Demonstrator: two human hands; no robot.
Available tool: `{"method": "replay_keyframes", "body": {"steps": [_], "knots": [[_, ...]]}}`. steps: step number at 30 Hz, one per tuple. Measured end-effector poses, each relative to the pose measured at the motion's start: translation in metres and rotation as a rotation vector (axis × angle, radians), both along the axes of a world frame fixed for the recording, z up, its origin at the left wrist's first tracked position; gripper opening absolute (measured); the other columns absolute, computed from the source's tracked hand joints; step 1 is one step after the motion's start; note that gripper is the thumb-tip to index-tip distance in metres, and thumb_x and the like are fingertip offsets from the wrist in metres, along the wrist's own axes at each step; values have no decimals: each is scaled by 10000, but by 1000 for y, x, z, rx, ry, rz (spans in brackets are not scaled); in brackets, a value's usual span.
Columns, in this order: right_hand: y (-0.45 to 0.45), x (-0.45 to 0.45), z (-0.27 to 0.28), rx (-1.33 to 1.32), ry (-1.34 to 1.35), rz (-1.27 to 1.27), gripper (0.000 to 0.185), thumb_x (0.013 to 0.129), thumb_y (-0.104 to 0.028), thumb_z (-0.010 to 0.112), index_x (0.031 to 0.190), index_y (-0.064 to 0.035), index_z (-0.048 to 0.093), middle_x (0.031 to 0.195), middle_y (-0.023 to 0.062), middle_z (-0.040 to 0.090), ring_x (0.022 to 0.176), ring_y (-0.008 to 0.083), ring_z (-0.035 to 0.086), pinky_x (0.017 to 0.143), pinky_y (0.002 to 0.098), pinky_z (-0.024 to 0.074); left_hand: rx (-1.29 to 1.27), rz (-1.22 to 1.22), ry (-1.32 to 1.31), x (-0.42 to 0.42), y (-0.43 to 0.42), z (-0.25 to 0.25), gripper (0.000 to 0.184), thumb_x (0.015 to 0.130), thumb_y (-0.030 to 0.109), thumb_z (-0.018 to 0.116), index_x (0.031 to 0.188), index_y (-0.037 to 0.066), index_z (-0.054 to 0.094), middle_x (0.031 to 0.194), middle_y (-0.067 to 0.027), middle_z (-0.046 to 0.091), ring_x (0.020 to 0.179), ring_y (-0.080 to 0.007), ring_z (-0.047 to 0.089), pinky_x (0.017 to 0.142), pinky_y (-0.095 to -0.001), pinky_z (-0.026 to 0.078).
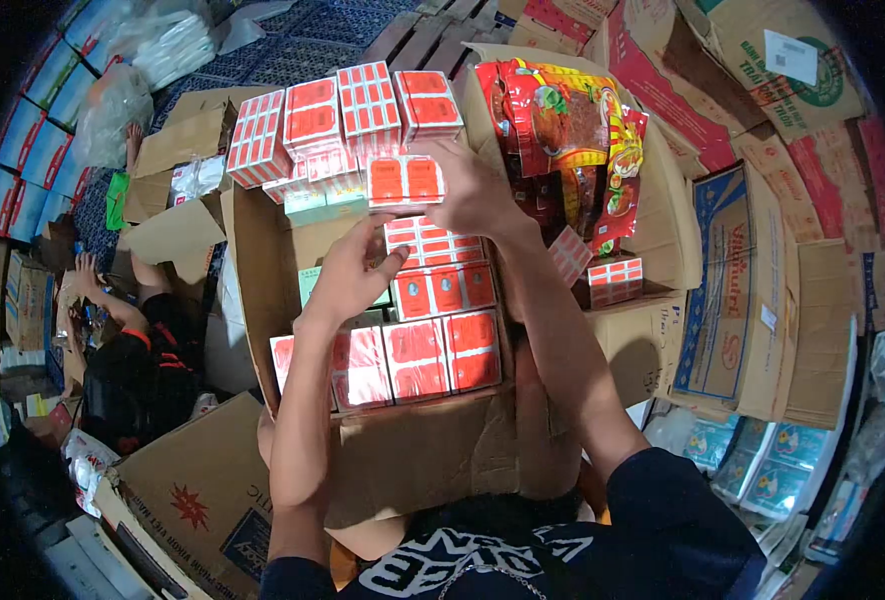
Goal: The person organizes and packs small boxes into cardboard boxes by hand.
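In front of me an open cardboard box (pixel 245 300) contains red-and-white packs in clear wrap. My right hand (pixel 473 192) grips the right side of one red-and-white pack (pixel 406 182). My left hand (pixel 351 272) is just below it, thumb and fingers apart, its fingertips by the pack's lower edge. Beside my left thumb lies a stack of red-and-white packs (pixel 443 288). A row of similar packs (pixel 418 357) lines the near side. Tall packs (pixel 368 105) stand along the far side. Pale green packs (pixel 325 205) show beneath them.
To the right, another open box (pixel 668 220) holds red food pouches (pixel 573 130) and a small red-and-white pack (pixel 616 282). A flattened Vinanutri carton (pixel 718 290) leans beyond it. At left, another person (pixel 148 360) sits among cartons. A large carton (pixel 188 500) stands at the lower left.
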State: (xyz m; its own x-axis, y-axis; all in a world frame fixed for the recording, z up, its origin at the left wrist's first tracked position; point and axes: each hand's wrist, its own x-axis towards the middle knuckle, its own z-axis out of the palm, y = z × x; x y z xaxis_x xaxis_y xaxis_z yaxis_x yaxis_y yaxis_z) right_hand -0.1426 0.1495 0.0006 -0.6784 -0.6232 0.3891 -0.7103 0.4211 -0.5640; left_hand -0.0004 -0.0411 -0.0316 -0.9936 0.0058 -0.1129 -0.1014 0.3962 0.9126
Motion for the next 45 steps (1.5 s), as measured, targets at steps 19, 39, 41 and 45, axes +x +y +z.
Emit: {"method": "replay_keyframes", "body": {"steps": [19,39,41,45], "knots": [[-8,-13,-45,338,64,29,644,735,-126,615,1347,61,537,1335,256,603,1310,422,507,1188,519,303,222,160,-89,-2,14,-12,713,984,212,676,1540,-88,344,1032,-140,728,934,-146,672,833,-312,537],[4,-28,-42,70,0,96,564,902,-235,566,1377,68,529,1327,242,634,1241,391,598,1101,503,448,150,11,-174,2,12,22,713,1017,279,631,1571,-59,334,1093,-109,712,900,-126,607,855,-289,515],[6,-30,-17,-429,-244,-71,421,931,-255,569,1263,2,600,1172,153,688,1053,301,666,953,465,524,217,147,-129,3,8,14,675,1024,288,624,1555,-46,374,1153,-124,713,976,-140,629,902,-290,510],[41,-21,29,-1184,-642,-455,317,969,-348,551,1108,-78,638,987,61,681,853,188,668,798,411,561,127,201,-30,0,1,6,598,1032,297,622,1497,-42,459,1174,-145,717,1009,-168,671,903,-303,527]]}}
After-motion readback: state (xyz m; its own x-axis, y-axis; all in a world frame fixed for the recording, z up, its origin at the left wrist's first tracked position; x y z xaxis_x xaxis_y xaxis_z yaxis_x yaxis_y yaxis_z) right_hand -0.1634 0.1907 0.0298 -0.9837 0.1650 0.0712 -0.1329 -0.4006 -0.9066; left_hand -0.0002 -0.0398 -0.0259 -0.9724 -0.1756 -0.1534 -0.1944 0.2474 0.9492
